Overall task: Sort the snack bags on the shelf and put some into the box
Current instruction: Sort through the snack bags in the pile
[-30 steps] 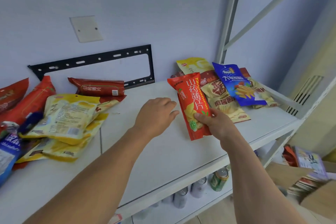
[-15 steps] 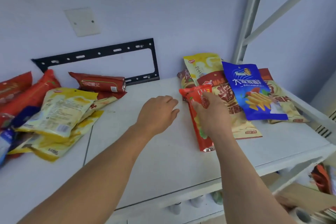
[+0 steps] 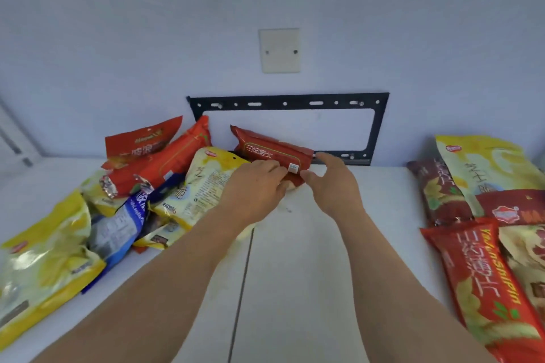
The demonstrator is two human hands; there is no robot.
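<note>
Between the two heaps of snack bags, a broad bare strip of the white shelf (image 3: 295, 289) runs from the front edge back to the wall, with a seam down its middle, and both my forearms lie over it. At the back of that strip my left hand (image 3: 253, 188) grips the near end of a dark red bag (image 3: 271, 150) that leans against the black wall bracket (image 3: 289, 103); my right hand (image 3: 333, 186) is beside the bag's right end with fingers loosely spread, and I cannot tell whether its fingertips touch the bag. On the left heap I count at least seven bags: three red, three yellow and one blue and white (image 3: 118, 227), overlapping, the nearest yellow one (image 3: 38, 268) reaching almost to the front edge. On the right I count about five, with a long red bag (image 3: 486, 289) in front and a yellow bag (image 3: 486, 165) at the back. Half a second ago my right hand lay on that long red bag at the right pile; now it has let go and both hands are at the dark red bag by the bracket.
</note>
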